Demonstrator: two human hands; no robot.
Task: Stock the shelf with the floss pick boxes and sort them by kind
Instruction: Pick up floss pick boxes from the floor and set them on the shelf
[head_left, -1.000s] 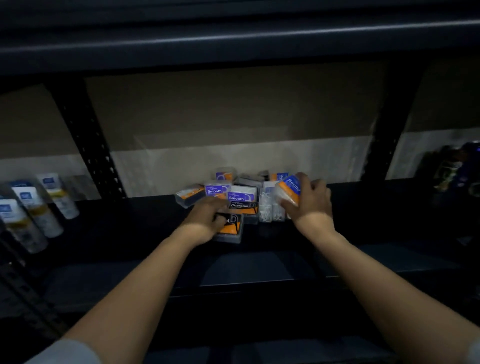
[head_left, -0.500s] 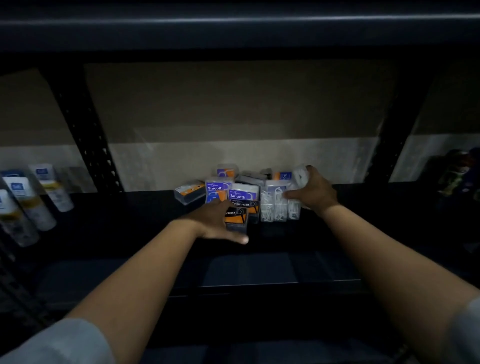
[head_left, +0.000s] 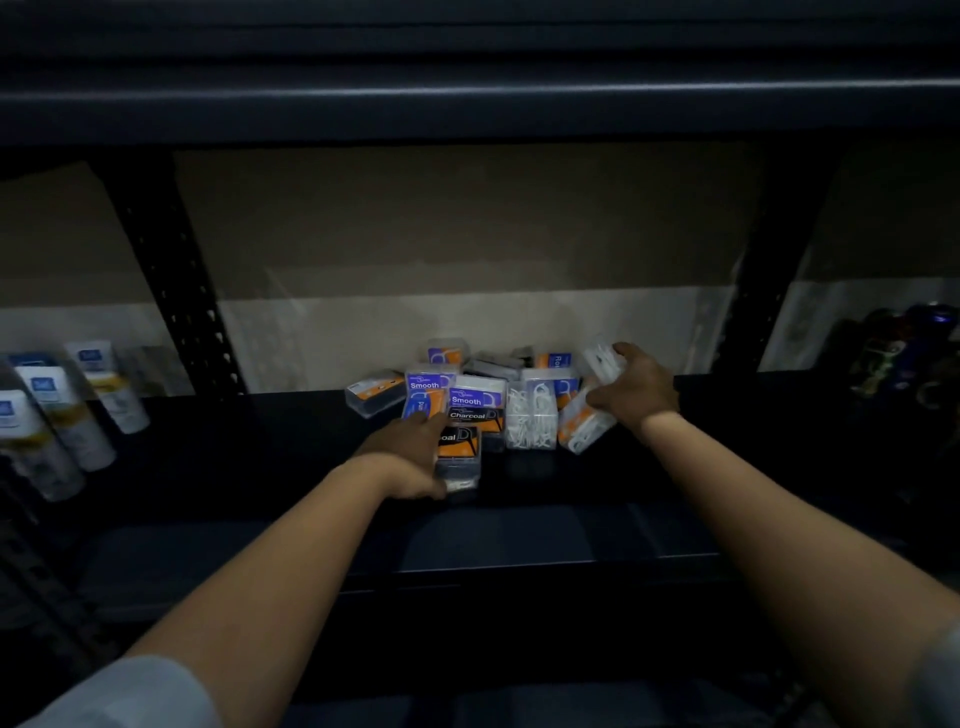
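Dark shelf (head_left: 291, 452) carrying a heap of floss pick boxes (head_left: 478, 400) near its back, left hand (head_left: 410, 452) gripping a black Charcoal box (head_left: 460, 447) at the heap's front, right hand (head_left: 636, 389) curling round a clear box (head_left: 602, 361) at the heap's right edge, tubes (head_left: 98, 384) lying far left.

- The person's left hand (head_left: 410, 449) and right hand (head_left: 636, 389) are bare: no gloves, rings or watch show in this dim light.
- Both forearms are uncovered from wrist to near the elbow.
- A pale grey-white fabric short sleeve (head_left: 119, 693) shows at 7 o'clock on the left arm.
- A sliver of the matching pale grey right sleeve (head_left: 937, 678) sits at 4 o'clock, cut by the frame edge.
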